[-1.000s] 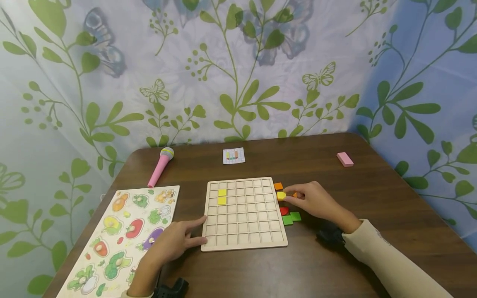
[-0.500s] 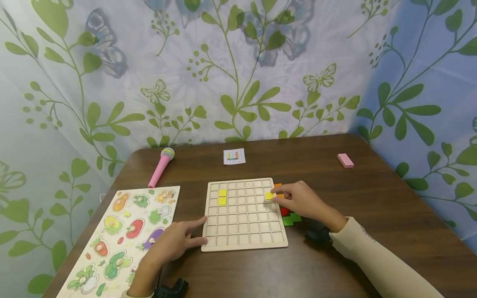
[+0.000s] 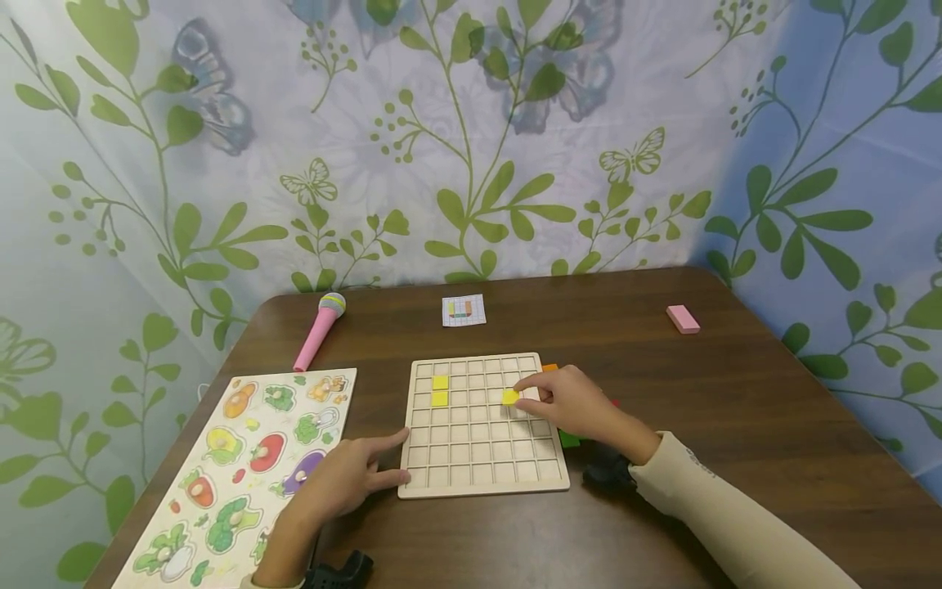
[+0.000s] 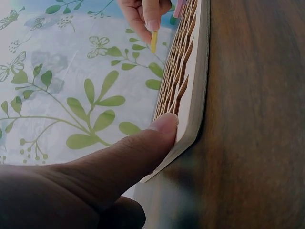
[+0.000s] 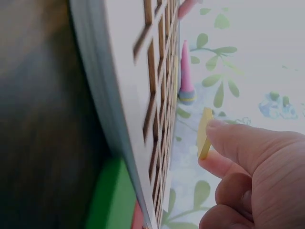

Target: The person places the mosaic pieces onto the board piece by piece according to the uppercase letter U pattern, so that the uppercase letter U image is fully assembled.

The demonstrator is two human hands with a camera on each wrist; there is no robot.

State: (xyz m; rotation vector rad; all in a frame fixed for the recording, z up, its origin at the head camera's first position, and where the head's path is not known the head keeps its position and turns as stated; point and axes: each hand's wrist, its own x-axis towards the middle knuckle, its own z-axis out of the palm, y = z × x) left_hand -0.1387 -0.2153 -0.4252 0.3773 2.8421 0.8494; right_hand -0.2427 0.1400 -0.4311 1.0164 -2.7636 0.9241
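Observation:
A square wooden grid board (image 3: 464, 454) lies mid-table, two yellow square tiles (image 3: 440, 390) sitting in its upper left cells. My right hand (image 3: 577, 402) pinches a third yellow tile (image 5: 205, 133) between thumb and fingertip, raised above the board in the right wrist view. My left hand (image 3: 349, 478) has thumb and index finger spread against the board's left edge; in the left wrist view a finger (image 4: 164, 125) presses on the rim. Green (image 3: 569, 439) and orange tiles (image 3: 549, 368) lie past the board's right side, partly hidden by my right hand.
A vegetable peg puzzle (image 3: 221, 483) lies on the left. Toward the back are a pink toy microphone (image 3: 318, 331), a small pattern card (image 3: 464, 311) and a pink block (image 3: 683, 319). A floral cloth (image 3: 383, 180) hangs behind the table.
My right hand has carried the pinched yellow tile leftward, from beside the board's right edge to over its upper right cells. The left hand stays in place at the board.

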